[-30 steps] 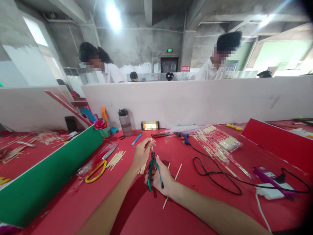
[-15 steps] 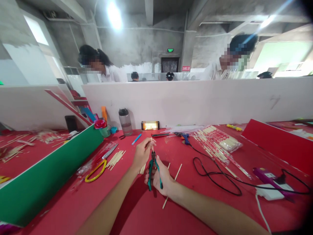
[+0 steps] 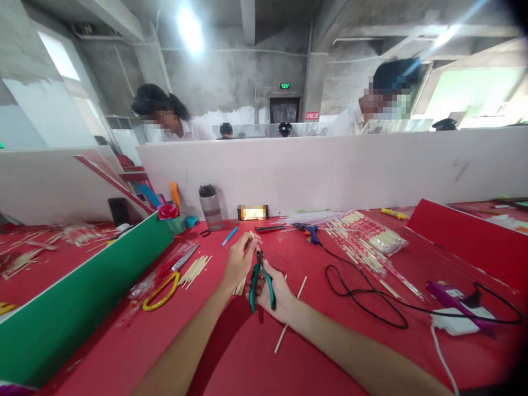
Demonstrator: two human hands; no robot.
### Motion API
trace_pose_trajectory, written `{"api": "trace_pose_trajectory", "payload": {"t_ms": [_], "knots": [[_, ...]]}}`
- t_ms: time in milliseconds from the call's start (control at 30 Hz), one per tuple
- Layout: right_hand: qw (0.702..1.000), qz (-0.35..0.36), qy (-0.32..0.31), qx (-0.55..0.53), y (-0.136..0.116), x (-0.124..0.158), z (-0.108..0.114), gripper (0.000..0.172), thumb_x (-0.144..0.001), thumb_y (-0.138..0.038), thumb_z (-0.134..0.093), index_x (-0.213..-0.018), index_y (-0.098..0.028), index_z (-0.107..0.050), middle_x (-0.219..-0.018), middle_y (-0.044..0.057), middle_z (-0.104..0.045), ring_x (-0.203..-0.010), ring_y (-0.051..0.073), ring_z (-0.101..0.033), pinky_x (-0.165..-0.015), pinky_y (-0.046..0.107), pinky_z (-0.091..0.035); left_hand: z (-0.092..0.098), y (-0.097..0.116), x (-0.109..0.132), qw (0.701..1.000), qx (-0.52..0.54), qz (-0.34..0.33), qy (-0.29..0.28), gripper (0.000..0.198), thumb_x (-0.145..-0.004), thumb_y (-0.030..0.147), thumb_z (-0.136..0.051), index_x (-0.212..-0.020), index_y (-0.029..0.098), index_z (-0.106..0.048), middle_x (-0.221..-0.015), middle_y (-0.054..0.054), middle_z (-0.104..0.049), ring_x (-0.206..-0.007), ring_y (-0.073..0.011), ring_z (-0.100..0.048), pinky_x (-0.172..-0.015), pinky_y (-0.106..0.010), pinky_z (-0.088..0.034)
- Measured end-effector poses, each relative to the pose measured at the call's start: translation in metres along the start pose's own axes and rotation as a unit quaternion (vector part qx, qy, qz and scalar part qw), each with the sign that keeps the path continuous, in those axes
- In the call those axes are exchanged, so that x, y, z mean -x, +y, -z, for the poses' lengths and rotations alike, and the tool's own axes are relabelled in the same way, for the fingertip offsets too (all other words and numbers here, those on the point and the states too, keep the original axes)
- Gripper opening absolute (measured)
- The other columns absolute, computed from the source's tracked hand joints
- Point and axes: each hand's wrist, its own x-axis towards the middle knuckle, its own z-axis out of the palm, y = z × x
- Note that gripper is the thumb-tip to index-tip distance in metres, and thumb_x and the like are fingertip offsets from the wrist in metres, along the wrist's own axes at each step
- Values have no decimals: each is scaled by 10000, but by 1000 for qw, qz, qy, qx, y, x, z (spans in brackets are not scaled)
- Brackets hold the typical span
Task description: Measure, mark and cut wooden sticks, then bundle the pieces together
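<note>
My left hand (image 3: 239, 261) pinches a thin wooden stick (image 3: 254, 240) and holds it upright over the red table (image 3: 322, 352). My right hand (image 3: 274, 291) is wrapped around green-handled cutting pliers (image 3: 260, 280), whose jaws sit at the stick just below my left fingers. More sticks (image 3: 195, 269) lie in a small pile to the left, and single sticks (image 3: 301, 287) rest on the table by my right hand.
Yellow-handled scissors (image 3: 163, 289) lie left of my hands beside a green board (image 3: 82, 308). A black cord (image 3: 363, 300), a purple glue gun (image 3: 451, 294), packs of chopsticks (image 3: 371, 236), a bottle (image 3: 209, 206) and a phone (image 3: 252, 212) stand farther off. Two people work behind the white partition (image 3: 330, 170).
Both hands have shifted slightly up and away from me, with the pliers still at the stick. The person behind the partition at right has leaned to the right.
</note>
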Motion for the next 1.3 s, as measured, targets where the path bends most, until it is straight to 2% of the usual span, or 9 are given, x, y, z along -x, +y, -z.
{"api": "trace_pose_trajectory", "payload": {"t_ms": [133, 233, 367, 633, 767, 1000, 1133, 1300], "knots": [[999, -38, -13, -5, -14, 6, 0, 401, -924, -518, -507, -800, -148, -602, -652, 44, -612, -587, 159, -595, -675, 319, -515, -1, 0, 1, 1000, 0, -4, -1, 310, -956, 456, -423, -925, 195, -589, -946, -58, -680, -792, -157, -634, -772, -270, -491], [998, -63, 0, -22, -12, 9, 2, 436, -946, -532, -447, -840, -139, -605, -686, 56, -622, -597, 159, -596, -673, 330, -520, -1, 0, 2, 999, -23, 2, -25, 297, -958, 434, -421, -943, 205, -608, -957, -55, -693, -804, -167, -640, -781, -282, -493], [997, -57, 25, -34, -1, 8, 2, 516, -938, -607, -393, -777, -153, -578, -652, 47, -604, -562, 152, -574, -604, 306, -515, 0, -3, 3, 998, -43, 8, -49, 271, -957, 402, -423, -966, 212, -617, -953, -51, -704, -803, -179, -647, -788, -301, -495], [997, -43, 56, -14, 6, 2, 2, 532, -948, -621, -349, -749, -167, -541, -602, 25, -569, -475, 132, -518, -512, 285, -489, 3, -11, 0, 996, -53, 4, -67, 244, -945, 366, -445, -961, 210, -631, -793, -21, -685, -723, -174, -635, -742, -287, -490], [997, -34, 71, -20, 8, 3, 0, 535, -955, -614, -333, -746, -165, -537, -599, 24, -564, -475, 135, -515, -503, 287, -484, 2, -14, 0, 996, -50, 6, -69, 256, -945, 364, -442, -962, 209, -646, -788, -27, -685, -727, -177, -644, -728, -283, -489], [997, -38, 48, -36, 9, 6, -3, 520, -961, -599, -332, -734, -174, -525, -602, 21, -567, -490, 138, -529, -525, 292, -487, 2, -8, 0, 997, -45, 5, -68, 229, -946, 357, -445, -935, 210, -621, -799, -21, -681, -724, -166, -639, -723, -272, -487], [998, -57, 32, -19, 0, 6, -2, 521, -955, -601, -345, -747, -164, -538, -623, 34, -586, -507, 141, -548, -547, 299, -501, 4, -7, -1, 997, -45, 12, -54, 244, -946, 386, -448, -894, 207, -605, -820, -30, -689, -721, -165, -643, -713, -274, -493], [995, -53, 9, 87, -28, 4, 2, 519, -943, -613, -378, -773, -154, -551, -671, 59, -615, -556, 158, -591, -564, 303, -516, 4, -6, -3, 999, -21, 6, -23, 256, -940, 415, -470, -920, 202, -610, -934, -47, -703, -832, -171, -664, -780, -284, -515]]}}
